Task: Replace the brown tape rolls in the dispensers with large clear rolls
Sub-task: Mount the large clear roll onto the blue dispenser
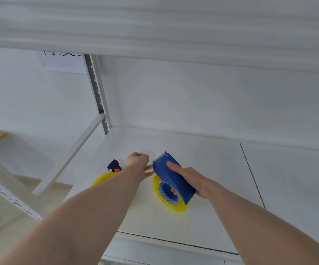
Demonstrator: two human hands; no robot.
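A blue tape dispenser (171, 175) stands on the white shelf (212, 169) with a large yellowish clear roll (164, 197) mounted on its hub. My right hand (191, 178) grips the dispenser from the right, thumb on its top and fingertips inside the hub. My left hand (138, 160) is just left of the dispenser's toothed front end, its lower fingers touching the blue side and its thumb and forefinger curled together. No tape strip shows between them. Behind my left forearm, a second dark blue dispenser (114, 166) with an orange part holds another yellowish roll (104, 178), mostly hidden.
An upper shelf (155, 25) hangs low overhead. A perforated grey upright (97, 92) and a white crossbar (70, 155) bound the shelf on the left. A paper sign (63, 62) is on the back wall. The shelf's front edge (174, 243) lies near me.
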